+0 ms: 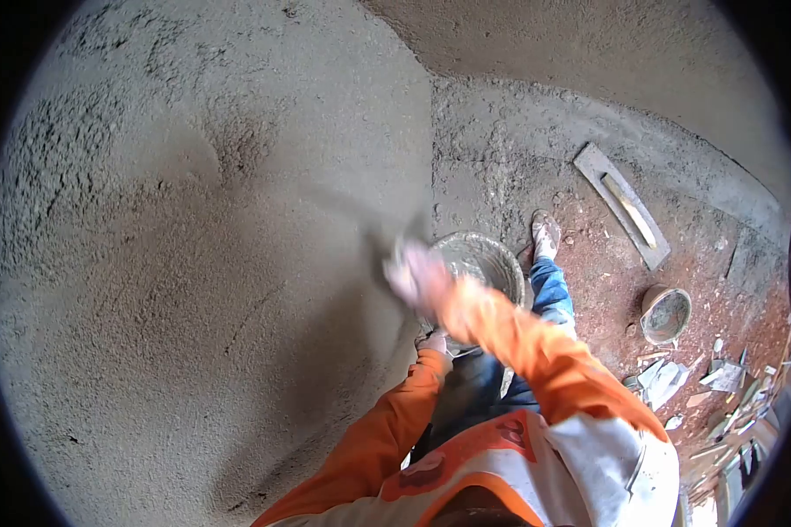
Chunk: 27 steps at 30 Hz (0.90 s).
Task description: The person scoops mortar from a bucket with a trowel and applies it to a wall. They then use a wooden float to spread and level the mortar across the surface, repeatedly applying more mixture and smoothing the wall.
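Note:
My right hand point(420, 277) is smeared by motion in front of the plastered wall point(176, 290), beside the mouth of a large bucket point(517, 272). Its fingers, and any tool in them, cannot be made out. Lower down, my left hand point(431, 342) is closed at the near side of the bucket's rim, partly hidden below my right forearm. Wet grey mortar point(470, 255) shows inside the bucket, which stands close to the wall by my legs. The wall's coat is smooth near my right hand and rougher toward the upper left.
A long float point(626, 206) with a wooden handle lies on the floor at right. Nearer stands a small bucket point(665, 314) with grey residue. Broken tile pieces and scraps point(664, 384) litter the lower right. My shoe point(546, 234) is beside the large bucket.

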Each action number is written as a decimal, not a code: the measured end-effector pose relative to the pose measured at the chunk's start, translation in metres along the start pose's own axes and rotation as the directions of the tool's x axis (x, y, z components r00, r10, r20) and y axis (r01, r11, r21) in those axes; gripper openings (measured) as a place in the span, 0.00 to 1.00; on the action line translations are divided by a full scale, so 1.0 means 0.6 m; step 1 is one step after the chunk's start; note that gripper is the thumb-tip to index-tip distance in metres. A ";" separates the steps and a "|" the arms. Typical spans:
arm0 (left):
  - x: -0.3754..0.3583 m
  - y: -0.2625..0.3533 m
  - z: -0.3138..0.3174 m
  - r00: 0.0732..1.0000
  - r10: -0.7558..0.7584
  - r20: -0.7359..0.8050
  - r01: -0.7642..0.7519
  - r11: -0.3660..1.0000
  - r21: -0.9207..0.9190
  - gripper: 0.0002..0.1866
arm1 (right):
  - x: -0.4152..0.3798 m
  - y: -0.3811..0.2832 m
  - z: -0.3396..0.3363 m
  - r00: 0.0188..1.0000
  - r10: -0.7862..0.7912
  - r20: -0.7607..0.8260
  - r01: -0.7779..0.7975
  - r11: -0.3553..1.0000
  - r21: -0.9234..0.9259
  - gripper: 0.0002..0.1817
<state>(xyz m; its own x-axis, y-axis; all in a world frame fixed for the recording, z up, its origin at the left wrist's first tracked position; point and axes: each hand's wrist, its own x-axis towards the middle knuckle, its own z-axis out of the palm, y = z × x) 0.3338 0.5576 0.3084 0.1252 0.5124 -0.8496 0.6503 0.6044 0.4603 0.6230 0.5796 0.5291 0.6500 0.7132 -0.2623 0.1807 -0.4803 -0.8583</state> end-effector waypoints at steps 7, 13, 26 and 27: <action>-0.165 0.232 0.092 0.933 0.146 -0.329 -0.061 0.965 0.255 0.14 | -0.211 0.235 -0.115 0.977 0.105 0.186 -0.054 0.963 -0.263 0.16; -0.176 0.221 0.105 0.856 0.516 -0.025 -0.496 0.835 0.239 0.17 | -0.033 0.366 -0.086 0.822 0.235 0.518 0.258 0.658 -0.708 0.17; -0.173 0.151 0.102 0.929 0.148 -0.340 -0.132 0.989 0.070 0.20 | -0.183 0.368 -0.193 0.500 0.168 0.849 -0.766 0.543 0.344 0.12; -0.162 0.127 0.100 0.929 0.033 -0.368 -0.010 0.998 0.066 0.20 | -0.180 0.374 -0.209 0.651 0.193 0.734 -0.683 0.571 0.455 0.11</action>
<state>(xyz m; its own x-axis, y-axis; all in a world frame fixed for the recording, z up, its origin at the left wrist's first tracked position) 0.4160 0.5175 0.4105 -0.1378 0.7208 -0.6793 0.6967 0.5580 0.4508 0.6859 0.3309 0.4203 -0.0842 0.7463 -0.6603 -0.6766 -0.5293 -0.5120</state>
